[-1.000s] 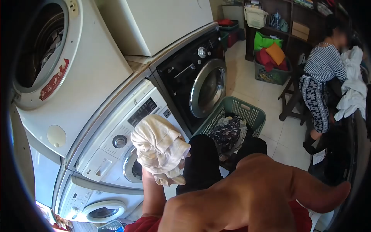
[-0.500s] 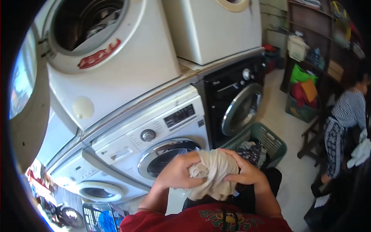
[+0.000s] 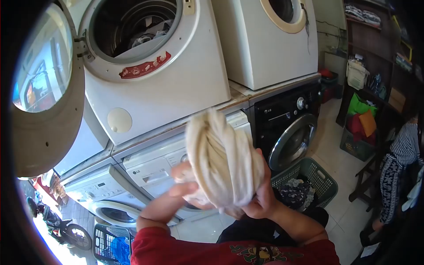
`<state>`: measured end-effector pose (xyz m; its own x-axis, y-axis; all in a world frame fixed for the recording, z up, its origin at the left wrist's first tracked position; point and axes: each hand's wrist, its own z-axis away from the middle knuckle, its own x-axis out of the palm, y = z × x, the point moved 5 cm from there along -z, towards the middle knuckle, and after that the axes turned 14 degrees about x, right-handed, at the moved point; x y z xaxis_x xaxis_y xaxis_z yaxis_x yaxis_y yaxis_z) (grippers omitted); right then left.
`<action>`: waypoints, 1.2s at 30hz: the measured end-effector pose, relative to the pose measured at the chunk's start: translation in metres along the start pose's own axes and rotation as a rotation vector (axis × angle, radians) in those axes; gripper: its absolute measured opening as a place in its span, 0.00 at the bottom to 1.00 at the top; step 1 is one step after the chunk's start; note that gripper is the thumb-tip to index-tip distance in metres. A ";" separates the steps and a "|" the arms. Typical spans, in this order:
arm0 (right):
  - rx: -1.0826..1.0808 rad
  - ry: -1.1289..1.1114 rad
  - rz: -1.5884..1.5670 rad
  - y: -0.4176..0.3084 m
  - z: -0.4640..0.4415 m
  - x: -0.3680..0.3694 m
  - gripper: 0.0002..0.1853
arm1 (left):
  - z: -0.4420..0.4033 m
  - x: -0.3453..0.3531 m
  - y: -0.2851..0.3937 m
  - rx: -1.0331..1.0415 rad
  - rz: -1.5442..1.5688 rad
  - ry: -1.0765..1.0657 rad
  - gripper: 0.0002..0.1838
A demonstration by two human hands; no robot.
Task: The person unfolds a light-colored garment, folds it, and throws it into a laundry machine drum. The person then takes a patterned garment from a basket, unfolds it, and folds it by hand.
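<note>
A bundled cream cloth is held up in front of my chest, its top blurred by motion. My right hand grips its right side from below. At the cloth's lower left is my left hand, blurred, its fingers bent against the fabric. Behind the cloth stands a white front-load washer. Above it, a white dryer has its round door swung out to the left, with some clothes inside the drum.
A green basket with dark patterned clothes sits on the floor before a black washer. Another basket is at lower left. At the right edge, a person is beside a dark stool.
The view has swung left toward the open dryer. The cloth, earlier bunched in one raised hand, came between both hands and is now lifted higher and looser.
</note>
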<state>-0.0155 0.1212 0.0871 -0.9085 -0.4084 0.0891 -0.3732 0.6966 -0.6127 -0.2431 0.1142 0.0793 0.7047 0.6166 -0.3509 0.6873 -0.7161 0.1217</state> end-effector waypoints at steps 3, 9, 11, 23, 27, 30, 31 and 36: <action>0.187 -0.164 0.049 0.027 0.006 0.005 0.30 | -0.128 -0.073 -0.066 0.269 -0.715 0.085 0.33; 0.360 -0.517 0.317 0.064 0.024 0.015 0.21 | -0.298 -0.117 -0.126 -0.255 -1.265 -0.154 0.32; 0.458 -0.510 0.327 0.067 0.028 0.004 0.19 | -0.296 -0.115 -0.132 -0.436 -1.028 -0.519 0.32; 1.099 0.002 -0.039 0.122 0.184 -0.122 0.16 | -0.014 0.094 -0.027 -0.014 -0.164 -0.924 0.28; 1.337 0.418 -0.024 0.080 0.259 -0.179 0.16 | 0.134 0.151 0.009 -0.776 0.287 -1.473 0.31; 1.325 0.627 0.287 0.046 0.299 -0.220 0.15 | 0.189 0.172 0.025 -0.725 0.324 -1.350 0.34; 1.341 0.647 0.357 0.037 0.308 -0.227 0.15 | 0.201 0.173 0.029 -0.730 0.300 -1.328 0.35; 1.372 0.749 0.363 0.020 0.293 -0.234 0.15 | 0.225 0.187 0.030 -0.742 0.215 -1.246 0.38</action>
<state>0.2444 0.0574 -0.1760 -0.9442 0.3076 -0.1179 -0.0596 -0.5116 -0.8571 -0.1300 0.1342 -0.1911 0.4633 -0.4293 -0.7753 0.7932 -0.1893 0.5788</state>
